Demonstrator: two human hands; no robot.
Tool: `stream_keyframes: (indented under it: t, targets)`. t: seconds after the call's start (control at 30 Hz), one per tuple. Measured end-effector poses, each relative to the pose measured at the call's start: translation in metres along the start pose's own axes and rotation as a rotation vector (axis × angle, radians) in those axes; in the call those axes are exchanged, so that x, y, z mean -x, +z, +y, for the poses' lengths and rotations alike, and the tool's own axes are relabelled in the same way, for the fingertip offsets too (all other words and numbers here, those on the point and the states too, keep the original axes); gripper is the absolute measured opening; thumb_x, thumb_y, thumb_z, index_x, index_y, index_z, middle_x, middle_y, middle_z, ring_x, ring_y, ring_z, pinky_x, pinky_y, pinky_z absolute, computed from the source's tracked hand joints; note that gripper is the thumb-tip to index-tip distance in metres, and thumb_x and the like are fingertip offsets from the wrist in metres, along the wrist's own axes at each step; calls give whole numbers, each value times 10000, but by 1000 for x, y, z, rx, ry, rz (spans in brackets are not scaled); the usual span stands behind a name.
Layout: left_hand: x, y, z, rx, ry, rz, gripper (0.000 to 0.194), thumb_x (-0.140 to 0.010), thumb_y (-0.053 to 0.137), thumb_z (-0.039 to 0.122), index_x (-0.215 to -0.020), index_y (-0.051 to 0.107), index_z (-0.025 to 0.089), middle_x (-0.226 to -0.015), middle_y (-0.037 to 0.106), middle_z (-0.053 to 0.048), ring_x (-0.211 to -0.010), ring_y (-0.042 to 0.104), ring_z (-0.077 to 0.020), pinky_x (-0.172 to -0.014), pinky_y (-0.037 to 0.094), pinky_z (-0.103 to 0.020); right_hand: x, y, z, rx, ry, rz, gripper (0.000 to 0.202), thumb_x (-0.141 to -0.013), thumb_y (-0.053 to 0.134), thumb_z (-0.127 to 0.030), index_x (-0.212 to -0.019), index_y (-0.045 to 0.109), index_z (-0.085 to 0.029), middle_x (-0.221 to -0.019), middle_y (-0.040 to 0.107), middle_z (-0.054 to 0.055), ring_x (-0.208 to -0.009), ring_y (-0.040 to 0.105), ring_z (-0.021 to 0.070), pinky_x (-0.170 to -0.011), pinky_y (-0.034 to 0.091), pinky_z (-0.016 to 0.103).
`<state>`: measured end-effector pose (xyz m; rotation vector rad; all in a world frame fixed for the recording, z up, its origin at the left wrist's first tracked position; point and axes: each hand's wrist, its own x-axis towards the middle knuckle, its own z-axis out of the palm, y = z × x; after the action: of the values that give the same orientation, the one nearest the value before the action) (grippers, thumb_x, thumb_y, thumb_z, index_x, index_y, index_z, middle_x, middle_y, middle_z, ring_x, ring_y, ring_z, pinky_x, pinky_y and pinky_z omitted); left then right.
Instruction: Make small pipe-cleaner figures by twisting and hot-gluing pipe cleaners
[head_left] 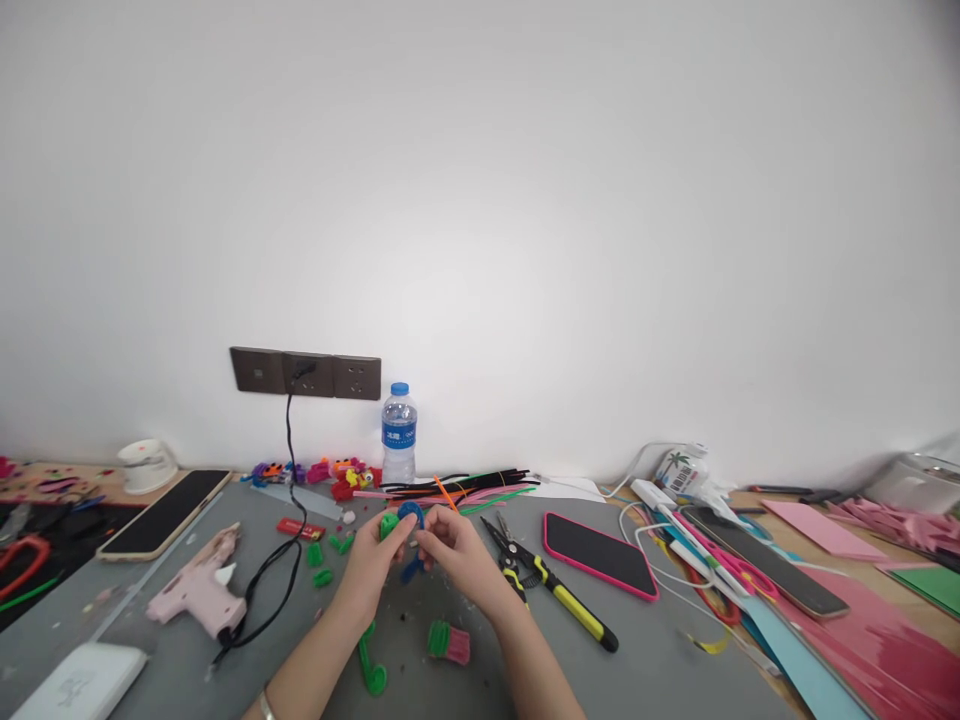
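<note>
My left hand (373, 560) is closed with its fingertips round a curled green pipe cleaner piece (388, 524). A blue pipe cleaner (410, 512) curls up between both hands, and a part of it hangs below the fingers. My right hand (452, 552) pinches at the blue piece from the right; the exact grip is hidden by the fingers. Below the hands, a green pipe cleaner with a coiled end (373, 670) lies near my left forearm. A green and pink pipe cleaner bundle (450, 642) rests between my forearms.
Left are a pink glue gun (201, 590), its black cord (279, 590) and small green pieces (322, 578). Behind stand a water bottle (399, 435) and loose pipe cleaners (480, 485). Right are yellow-black pliers (574, 605), a pink-edged phone (598, 555) and scissors (739, 570).
</note>
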<state>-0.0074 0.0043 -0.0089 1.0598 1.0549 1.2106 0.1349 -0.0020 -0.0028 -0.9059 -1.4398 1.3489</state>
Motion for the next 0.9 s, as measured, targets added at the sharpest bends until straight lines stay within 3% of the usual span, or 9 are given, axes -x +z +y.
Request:
stream_keyframes:
  t: [0.33, 0.7, 0.9]
  targets:
    - [1, -2, 3, -72, 35, 14, 457, -701, 678, 563, -552, 425, 212, -491, 367, 69, -484, 346, -111, -495, 294, -234, -1, -5, -2, 122, -85, 107, 291, -818, 610, -468, -745, 526, -199, -621, 550, -26, -567, 524, 133, -586, 435, 260]
    - [-4, -5, -8, -41, 70, 36, 429, -752, 653, 523, -568, 421, 213, -508, 366, 62, -508, 342, -117, -513, 295, -237, -1, -6, -5, 47, 9, 170, 401, -777, 612, -580, -732, 566, -184, -598, 532, -22, -538, 481, 123, -552, 408, 250]
    - [0, -1, -2, -54, 57, 45, 439, -737, 665, 532, -564, 412, 217, -500, 355, 67, -495, 336, -115, -504, 296, -234, -7, -11, 3, -19, -34, 279, 404, -753, 599, -590, -684, 524, -200, -596, 501, -30, -531, 449, 119, -516, 379, 240]
